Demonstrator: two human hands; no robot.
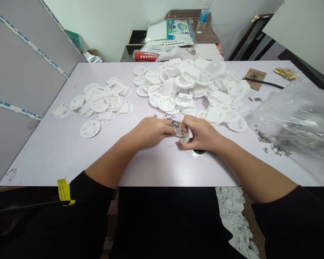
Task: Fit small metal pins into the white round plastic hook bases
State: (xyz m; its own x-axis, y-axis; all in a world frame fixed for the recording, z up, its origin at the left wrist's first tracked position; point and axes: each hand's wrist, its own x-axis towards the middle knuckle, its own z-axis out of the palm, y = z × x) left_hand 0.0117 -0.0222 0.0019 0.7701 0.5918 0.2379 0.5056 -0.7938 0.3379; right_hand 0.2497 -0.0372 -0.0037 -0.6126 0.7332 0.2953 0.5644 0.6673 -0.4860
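My right hand (pixel 202 133) grips a small round white plastic part (pixel 185 136), tilted up on its edge, between thumb and fingers. Closed in a pinch, my left hand (pixel 156 132) holds a thin metal tool (pixel 179 136) whose tip reaches the face of that part. Most of the tool is hidden by the fingers, so its exact kind does not show. Just beyond my left fingertips lies a small heap of metal clips (pixel 174 123). Partly under my right hand sits a black disc with a clear rim (pixel 199 153).
A large pile of white round parts (pixel 189 77) covers the table's back middle. A smaller group (pixel 98 102) lies left. To the right are a clear plastic bag (pixel 299 118), more metal pieces (pixel 278 148) and a black cable (pixel 264 82). A water bottle (pixel 204 17) stands behind.
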